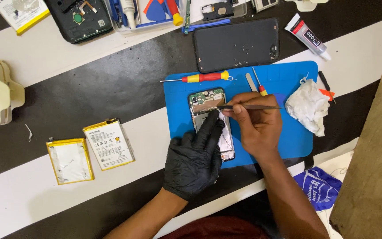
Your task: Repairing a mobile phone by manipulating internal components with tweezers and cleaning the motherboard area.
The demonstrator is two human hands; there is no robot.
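Note:
An opened phone [205, 101] lies on a blue work mat [288, 132], its circuit board exposed at the top. My left hand [195, 159], in a black glove, presses flat on the phone's lower body. My right hand [255, 126] is bare and grips thin metal tweezers [261, 106], whose tip touches the phone's inside near the upper right edge. A strip of white film sits under the tweezers' tip between my fingers.
A red-and-yellow screwdriver [202, 78], a smaller screwdriver [259, 84] and a crumpled tissue [309, 108] lie on the mat. A black back cover [237, 44] and glue tube [308, 36] sit beyond it. Two yellow-edged batteries [89, 150] lie left. A wooden board [376, 155] stands right.

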